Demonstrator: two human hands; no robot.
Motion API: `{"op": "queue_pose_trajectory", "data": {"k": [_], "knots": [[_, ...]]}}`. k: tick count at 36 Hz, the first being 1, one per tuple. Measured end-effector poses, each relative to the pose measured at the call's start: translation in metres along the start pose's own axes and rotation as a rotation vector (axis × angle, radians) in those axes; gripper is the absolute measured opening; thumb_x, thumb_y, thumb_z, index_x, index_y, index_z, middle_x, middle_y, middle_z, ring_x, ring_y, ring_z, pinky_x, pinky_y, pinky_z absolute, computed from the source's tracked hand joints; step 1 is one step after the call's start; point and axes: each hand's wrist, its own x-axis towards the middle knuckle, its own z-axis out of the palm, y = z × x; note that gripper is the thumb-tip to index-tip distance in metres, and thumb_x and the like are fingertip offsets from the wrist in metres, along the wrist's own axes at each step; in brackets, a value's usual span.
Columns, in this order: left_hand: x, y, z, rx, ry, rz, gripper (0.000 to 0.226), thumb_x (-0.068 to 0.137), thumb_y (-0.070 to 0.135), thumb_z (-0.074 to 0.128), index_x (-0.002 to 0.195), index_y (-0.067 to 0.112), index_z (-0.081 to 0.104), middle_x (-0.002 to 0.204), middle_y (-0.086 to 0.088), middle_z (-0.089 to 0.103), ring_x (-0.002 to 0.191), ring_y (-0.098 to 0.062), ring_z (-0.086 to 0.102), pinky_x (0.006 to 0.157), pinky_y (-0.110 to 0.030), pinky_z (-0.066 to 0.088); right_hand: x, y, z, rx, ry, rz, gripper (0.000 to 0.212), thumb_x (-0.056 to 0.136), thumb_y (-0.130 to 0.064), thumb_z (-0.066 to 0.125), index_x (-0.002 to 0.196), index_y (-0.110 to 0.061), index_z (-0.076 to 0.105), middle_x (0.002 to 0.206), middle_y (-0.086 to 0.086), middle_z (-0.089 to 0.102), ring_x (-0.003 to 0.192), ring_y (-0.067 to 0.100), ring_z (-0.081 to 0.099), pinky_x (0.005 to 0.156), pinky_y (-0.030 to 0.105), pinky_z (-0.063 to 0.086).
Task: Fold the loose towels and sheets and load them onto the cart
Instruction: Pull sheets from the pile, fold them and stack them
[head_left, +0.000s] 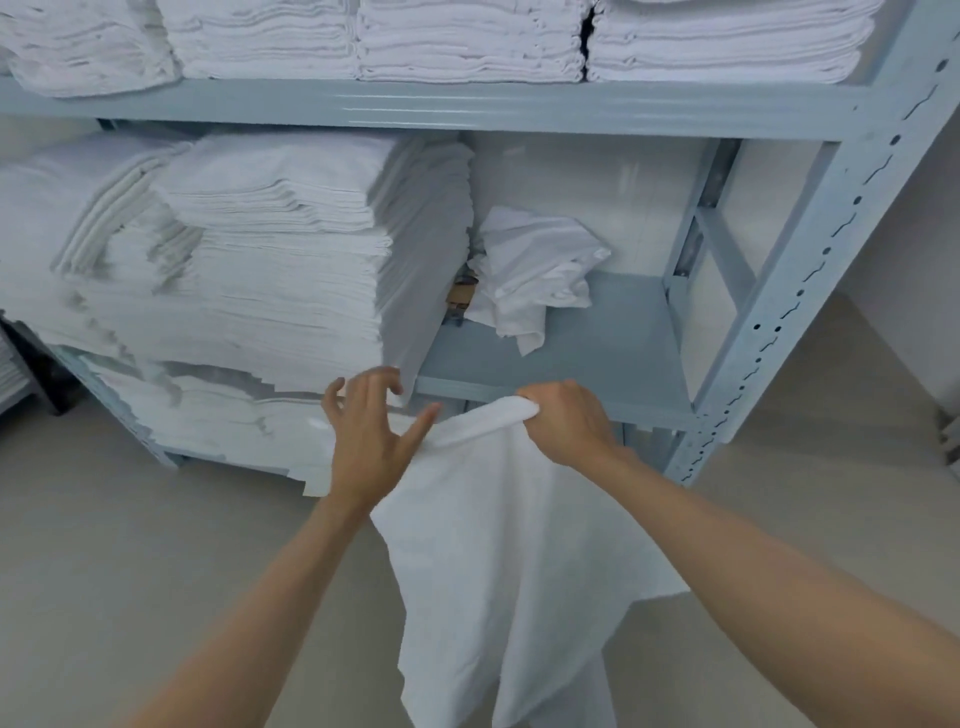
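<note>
Right hand (563, 423): fingers clamped on towel (498, 561) top edge.
Left hand (371, 434): fingers spread, seemingly holding nothing.
Risk: one-handed hold, towel may drag on floor (130, 545).

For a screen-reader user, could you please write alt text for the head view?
The right hand grips a bunched edge of a hanging white towel while the open left hand reaches toward it. Behind stands a grey shelf rack with folded white linen stacks and one crumpled cloth.

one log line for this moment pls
stage: unfolded | right hand: grips top edge of hanging white towel | left hand: open beside edge | crumpled white cloth: on grey metal shelf
</note>
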Motion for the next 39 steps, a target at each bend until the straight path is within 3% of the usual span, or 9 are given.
{"op": "queue_pose_trajectory", "data": {"k": [3, 5, 10, 14, 18, 24, 29, 34, 39], "knots": [[0.000, 0.019, 0.012, -0.143, -0.421, 0.080, 0.080, 0.075, 0.080, 0.056, 0.122, 0.016, 0.053, 0.118, 0.007, 0.060, 0.114, -0.013, 0.049, 0.111, -0.040, 0.027, 0.004, -0.008, -0.004, 0.042, -0.012, -0.026, 0.032, 0.076, -0.001, 0.053, 0.055, -0.020, 0.040, 0.054, -0.002, 0.042, 0.055, 0.027, 0.040, 0.045, 0.029, 0.017], [-0.005, 0.023, 0.025, -0.092, -0.560, 0.128, 0.078, 0.074, 0.065, 0.071, 0.131, 0.015, 0.052, 0.121, 0.003, 0.061, 0.114, -0.019, 0.051, 0.100, -0.034, 0.036, 0.007, -0.012, -0.008, 0.069, -0.011, -0.054, 0.034, 0.077, -0.001, 0.054, 0.053, -0.019, 0.037, 0.052, -0.002, 0.038, 0.056, 0.027, 0.036, 0.047, 0.031, 0.017], [-0.003, 0.028, 0.042, -0.127, -0.377, -0.066, 0.012, 0.092, 0.005, 0.061, 0.103, 0.000, 0.063, 0.091, -0.017, 0.067, 0.081, -0.039, 0.062, 0.064, -0.034, 0.038, 0.014, -0.009, -0.021, 0.114, -0.022, -0.104, 0.012, 0.076, 0.000, 0.056, 0.072, -0.005, 0.067, 0.064, 0.010, 0.060, 0.061, 0.031, 0.051, 0.053, 0.036, 0.038], [0.024, 0.048, 0.049, -0.138, -0.275, -0.099, 0.023, 0.090, -0.007, 0.050, 0.109, 0.000, 0.063, 0.092, -0.019, 0.069, 0.081, -0.037, 0.062, 0.064, -0.032, 0.037, 0.021, 0.004, -0.036, 0.127, 0.052, -0.028, 0.013, 0.076, 0.001, 0.057, 0.066, -0.005, 0.062, 0.059, 0.006, 0.048, 0.060, 0.028, 0.044, 0.052, 0.031, 0.027], [0.054, 0.062, 0.046, -0.051, -0.231, -0.020, 0.029, 0.094, -0.006, 0.049, 0.119, -0.002, 0.063, 0.101, -0.022, 0.069, 0.087, -0.039, 0.064, 0.072, -0.044, 0.048, 0.026, 0.030, -0.045, 0.104, 0.071, 0.039, 0.021, 0.083, -0.008, 0.060, 0.063, -0.013, 0.058, 0.058, 0.003, 0.049, 0.061, 0.028, 0.047, 0.051, 0.033, 0.031], [0.074, 0.075, 0.045, 0.055, -0.231, 0.066, 0.016, 0.099, 0.004, 0.053, 0.092, -0.007, 0.064, 0.079, -0.024, 0.065, 0.069, -0.039, 0.060, 0.061, -0.047, 0.042, 0.023, 0.069, -0.037, 0.135, 0.119, 0.089, 0.054, 0.087, -0.039, 0.071, 0.050, -0.025, 0.036, 0.046, -0.007, 0.036, 0.049, 0.019, 0.037, 0.046, 0.029, 0.019], [0.092, 0.099, 0.053, -0.053, -0.193, 0.156, 0.013, 0.093, -0.006, 0.054, 0.086, -0.010, 0.065, 0.074, -0.025, 0.064, 0.066, -0.038, 0.060, 0.058, -0.050, 0.046, 0.001, 0.112, -0.005, 0.429, 0.073, 0.436, 0.066, 0.071, -0.063, 0.076, 0.046, -0.020, 0.033, 0.039, -0.009, 0.035, 0.038, 0.006, 0.032, 0.044, 0.027, 0.022], [0.108, 0.097, 0.069, -0.177, -0.145, -0.043, 0.023, 0.092, -0.006, 0.050, 0.070, -0.006, 0.056, 0.062, -0.019, 0.052, 0.058, -0.029, 0.044, 0.057, -0.040, 0.031, -0.025, 0.146, 0.041, 0.529, -0.259, 0.522, 0.036, 0.089, -0.033, 0.072, 0.067, -0.014, 0.050, 0.065, 0.002, 0.048, 0.062, 0.016, 0.044, 0.061, 0.029, 0.029], [0.118, 0.089, 0.072, -0.142, -0.152, -0.070, 0.021, 0.096, 0.003, 0.052, 0.082, -0.008, 0.062, 0.068, -0.021, 0.060, 0.060, -0.027, 0.047, 0.055, -0.037, 0.027, -0.032, 0.137, 0.075, 0.677, -0.226, 0.616, 0.024, 0.101, -0.033, 0.052, 0.093, -0.011, 0.051, 0.090, 0.004, 0.055, 0.084, 0.022, 0.054, 0.067, 0.030, 0.038]]}}
